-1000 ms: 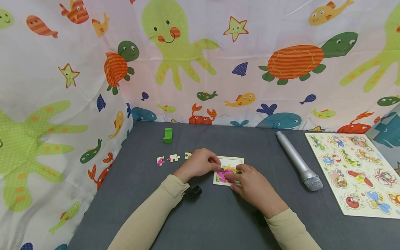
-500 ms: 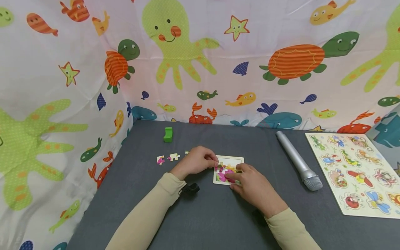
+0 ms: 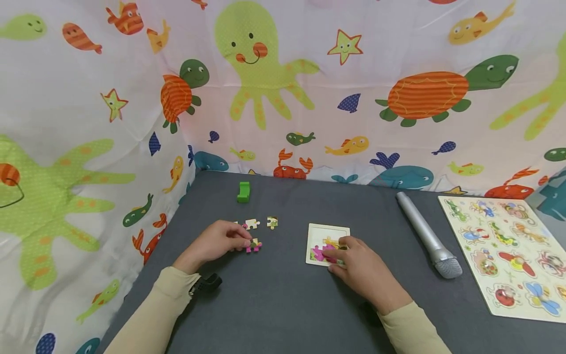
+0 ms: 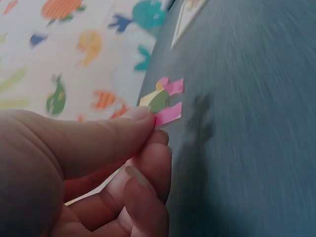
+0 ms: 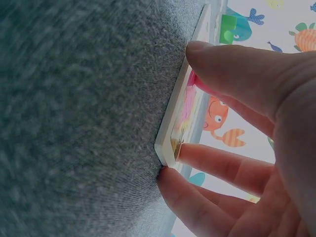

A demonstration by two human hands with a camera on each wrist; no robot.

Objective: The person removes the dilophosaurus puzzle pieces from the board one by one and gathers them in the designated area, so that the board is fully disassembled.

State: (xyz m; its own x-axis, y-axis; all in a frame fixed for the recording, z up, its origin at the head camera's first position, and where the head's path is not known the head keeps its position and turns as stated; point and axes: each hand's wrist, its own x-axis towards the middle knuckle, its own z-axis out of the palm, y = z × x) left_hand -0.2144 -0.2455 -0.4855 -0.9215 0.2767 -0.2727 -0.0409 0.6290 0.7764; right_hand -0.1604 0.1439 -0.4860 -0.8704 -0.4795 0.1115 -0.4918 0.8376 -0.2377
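My left hand pinches a pink, green and yellow jigsaw piece between thumb and fingers, close over the dark table. Just beyond that hand lie loose jigsaw pieces; the leftmost is mostly hidden behind the fingers. On the right, a small pale puzzle tray lies flat with pink and yellow pieces fitted in its nearer part. My right hand holds this tray, thumb at its near edge and a finger at the right corner, with the index finger on the pieces.
A green block stands at the back left. Right of the tray lies a silver microphone, beside a large insect puzzle board. A sea-animal cloth hangs behind and along the left side.
My left hand has moved from the tray leftwards to the loose pieces, carrying the pink, green and yellow piece out of the tray. The right hand stays at the tray. The head view has shifted slightly.
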